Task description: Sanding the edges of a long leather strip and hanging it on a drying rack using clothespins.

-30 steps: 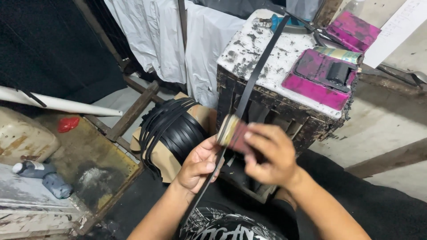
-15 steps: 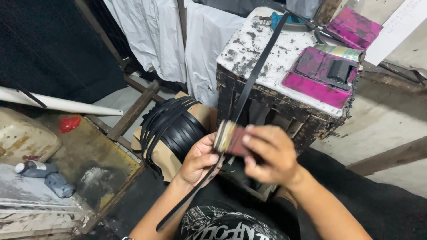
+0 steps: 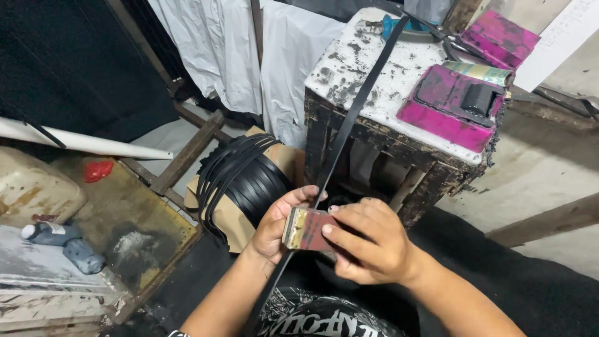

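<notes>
Below the bench (image 3: 399, 75), I am watching both hands: left hand (image 3: 277, 221) fingers pinching the black strap (image 3: 349, 122), right hand (image 3: 368, 243) fingers gripping a reddish block (image 3: 309, 229).

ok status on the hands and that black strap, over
Left hand and right hand both grip a small reddish block. Black strap runs between them, up over the worn workbench. Nothing blocking.

Glossy black strap (image 3: 349, 118); rough, paint-flaked wooden bench (image 3: 399, 75).
</notes>
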